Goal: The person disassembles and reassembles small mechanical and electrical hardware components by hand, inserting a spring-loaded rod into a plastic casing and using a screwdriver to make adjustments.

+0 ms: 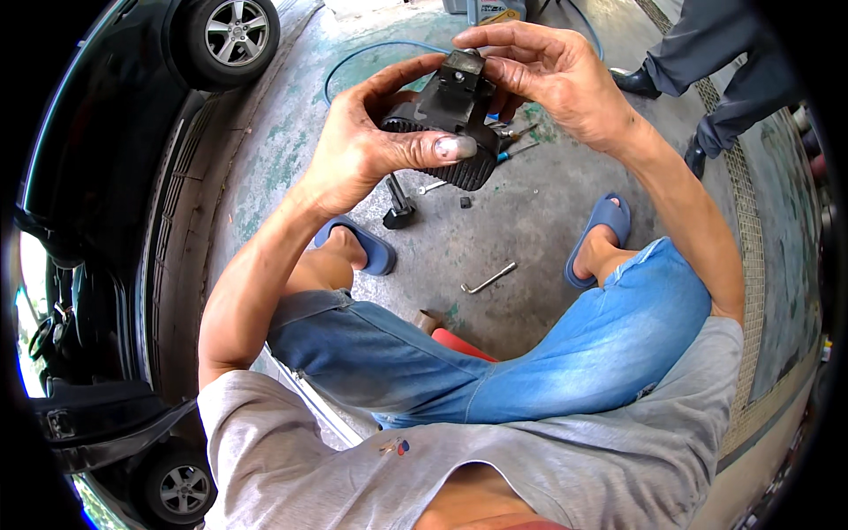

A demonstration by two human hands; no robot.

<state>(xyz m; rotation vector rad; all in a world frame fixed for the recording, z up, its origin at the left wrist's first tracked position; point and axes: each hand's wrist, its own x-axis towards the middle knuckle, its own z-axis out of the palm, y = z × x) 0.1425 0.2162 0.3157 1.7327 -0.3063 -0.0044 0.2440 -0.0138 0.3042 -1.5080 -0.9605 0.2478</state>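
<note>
The left hand (pixel 353 146) clamps a black ribbed part (pixel 446 110) at the scene's far middle; the right hand (pixel 563 81) touches its far end, whether gripping I cannot tell. Nearer, 1 silver wrench (pixel 490 277) lies on the floor (pixel 543 309).

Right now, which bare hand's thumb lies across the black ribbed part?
Left hand: thumb across the black ribbed part; right hand is at its narrower upper end.

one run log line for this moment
left grip: holding black ribbed part | right grip: at same part's upper end | grey floor: bent silver metal wrench
</note>
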